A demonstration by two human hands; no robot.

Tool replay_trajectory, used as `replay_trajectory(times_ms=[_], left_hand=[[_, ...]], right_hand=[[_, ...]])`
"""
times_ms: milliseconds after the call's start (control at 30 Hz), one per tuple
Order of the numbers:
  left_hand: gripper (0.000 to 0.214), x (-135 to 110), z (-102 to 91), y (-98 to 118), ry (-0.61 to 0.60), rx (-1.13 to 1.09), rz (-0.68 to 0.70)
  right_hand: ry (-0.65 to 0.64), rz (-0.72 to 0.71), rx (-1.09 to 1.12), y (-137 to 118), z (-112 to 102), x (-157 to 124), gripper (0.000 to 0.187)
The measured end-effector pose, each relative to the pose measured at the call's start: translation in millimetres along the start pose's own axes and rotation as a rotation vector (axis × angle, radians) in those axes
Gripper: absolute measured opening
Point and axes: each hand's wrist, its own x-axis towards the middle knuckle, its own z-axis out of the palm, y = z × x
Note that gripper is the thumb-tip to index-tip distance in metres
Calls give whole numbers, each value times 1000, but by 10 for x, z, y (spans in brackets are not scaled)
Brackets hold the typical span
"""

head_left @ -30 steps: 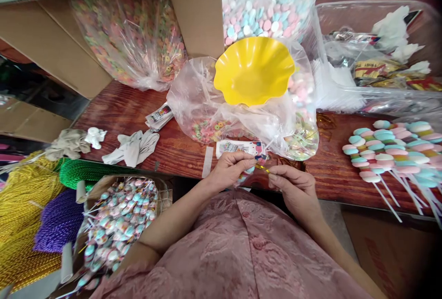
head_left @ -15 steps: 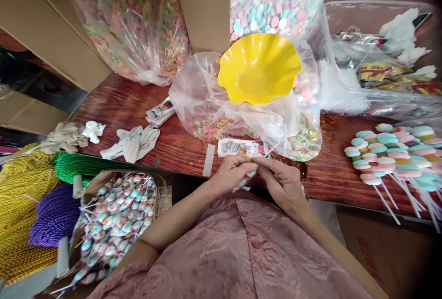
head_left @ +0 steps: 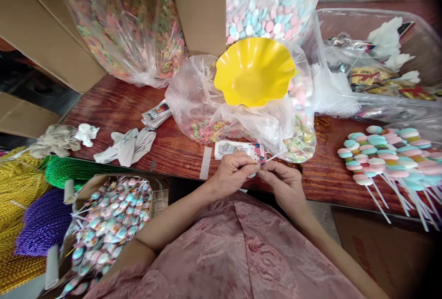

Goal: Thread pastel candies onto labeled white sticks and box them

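Note:
My left hand (head_left: 232,173) and my right hand (head_left: 283,181) meet above the table's front edge, fingertips pinched together. Between them is a candy skewer (head_left: 252,175), mostly hidden by my fingers; a bit of pale blue candy shows below. Its white stick (head_left: 275,156) points up and to the right past my fingertips. Both hands are closed around the neck where candy and stick meet. Just beyond my left fingers lies a stack of printed labels (head_left: 233,148). A clear bag of ring candies (head_left: 210,128) and a yellow scalloped bowl (head_left: 253,73) sit farther back.
Unwrapped candy skewers (head_left: 390,156) lie at the right. A clear plastic bin (head_left: 321,50) stands behind them. Wrapped skewers fill a box (head_left: 160,193) at lower left, beside purple twist ties (head_left: 41,223). Gloves (head_left: 127,146) lie on the table (head_left: 113,101). Cardboard boxes (head_left: 198,8) stand behind.
The gold twist tie seen at my left fingertips before no longer shows. My right fingers have shifted in their pinch and less candy is visible. The view has turned slightly right.

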Motion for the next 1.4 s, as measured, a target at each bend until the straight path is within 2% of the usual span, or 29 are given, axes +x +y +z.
replay_trajectory(times_ms=[133,200,233,267,300,400,467,533,667,800,900,1000,1067,1133,1233,1300,1333,1400], left_hand=[[28,6,-5,72,-94,197,97],[32,29,-28,116,-193,274,102],[33,50,-48,136,-252,290,73],[32,76,-73,152,-314,276,12],[28,105,-103,166,-380,227,-81],[13,184,-192,193,-540,-44,-469],[14,206,-227,201,-634,-203,-710],[17,201,-233,198,-715,-294,-861],[18,171,-199,164,-868,-364,-917],[21,158,-166,132,-998,-369,-889],[23,138,-143,122,-1046,-350,-865],[27,129,-157,108,-1026,-336,-829],[31,179,-235,96,-1026,-303,-758],[35,294,-387,116,-1082,-167,-688],[39,506,-653,331,-1146,243,-597],[36,544,-720,631,-1018,571,-381],[31,503,-693,805,-894,736,-203],[15,303,-535,1102,-623,1048,174]], right_hand=[[-265,294,230,-19,-141,174,33],[-400,326,160,-24,-211,242,37],[-453,274,70,-36,-241,260,37],[-491,164,-50,-57,-265,266,34],[-515,-10,-191,-87,-283,258,30],[-508,-752,-619,-220,-303,180,22],[-470,-1164,-783,-323,-303,120,25],[-479,-1389,-859,-418,-307,88,23],[-635,-1555,-899,-551,-332,118,20],[-732,-1568,-820,-591,-328,154,19],[-792,-1455,-813,-562,-279,146,22],[-774,-1353,-842,-529,-212,127,24],[-738,-1351,-864,-529,-176,113,26],[-704,-1354,-926,-539,-152,94,27],[-673,-1293,-1076,-516,-131,77,25],[-681,-1203,-1147,-467,-120,111,20],[-685,-1136,-1149,-446,-117,151,18],[-644,-914,-1040,-445,-118,273,15]])
